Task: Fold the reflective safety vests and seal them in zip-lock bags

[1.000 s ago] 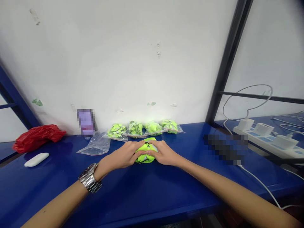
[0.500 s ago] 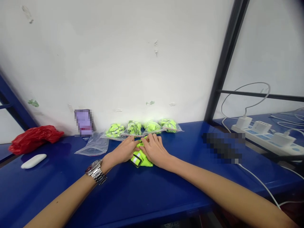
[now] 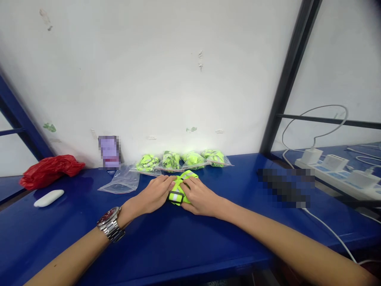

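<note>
Folded hi-vis vest point(image 3: 186, 175) between left hand point(image 3: 150, 194) and right hand point(image 3: 201, 197), fingers together, pressed against it

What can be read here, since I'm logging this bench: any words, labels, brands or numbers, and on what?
Nothing can be read for certain.
Wristwatch dial: too small to read.
Upright card by the wall: pixelated, unreadable.
Dark patch on the bench: pixelated, unreadable.
Power strip: no legible marks.
Folded neon-yellow reflective fabric: no readable print.
</note>
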